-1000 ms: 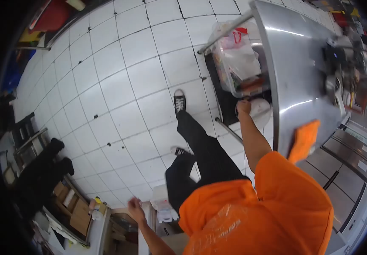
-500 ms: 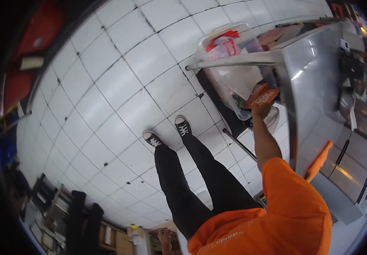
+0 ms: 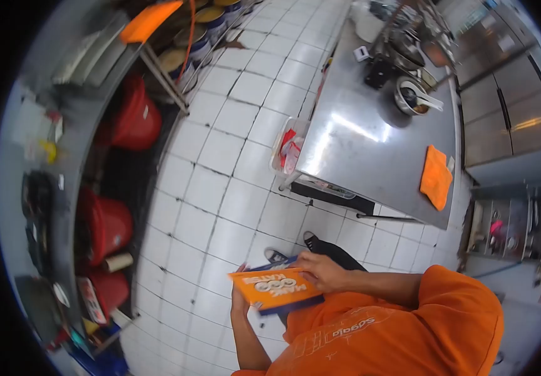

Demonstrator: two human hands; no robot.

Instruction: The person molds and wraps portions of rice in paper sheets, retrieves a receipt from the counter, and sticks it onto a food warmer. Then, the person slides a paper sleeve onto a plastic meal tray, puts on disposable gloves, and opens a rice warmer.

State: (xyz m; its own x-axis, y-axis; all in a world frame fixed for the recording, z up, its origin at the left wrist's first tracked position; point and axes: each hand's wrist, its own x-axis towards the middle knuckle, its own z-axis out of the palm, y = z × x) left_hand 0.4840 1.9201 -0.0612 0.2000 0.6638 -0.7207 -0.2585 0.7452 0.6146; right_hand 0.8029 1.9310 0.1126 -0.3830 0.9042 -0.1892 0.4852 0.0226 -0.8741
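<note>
An orange and blue printed carton (image 3: 277, 289) with white lettering is held in front of my orange shirt. My right hand (image 3: 322, 271) grips its right upper edge, the fingers closed over it. At the left end is my left hand (image 3: 240, 299), partly hidden behind the carton as it holds that side. A blue part with pale print shows behind the orange face; whether it is a flap or a second carton I cannot tell.
A steel table (image 3: 370, 156) stands ahead to the right, bearing an orange cloth (image 3: 436, 177) and a metal bowl (image 3: 411, 95). A plastic tub (image 3: 287, 150) sits beneath its left edge. On the left, red buckets (image 3: 109, 229) stand under a counter (image 3: 89, 125).
My right hand has come up from the plastic tub with the orange carton. My left hand has joined it on the carton, and my view has swung up toward the tabletop.
</note>
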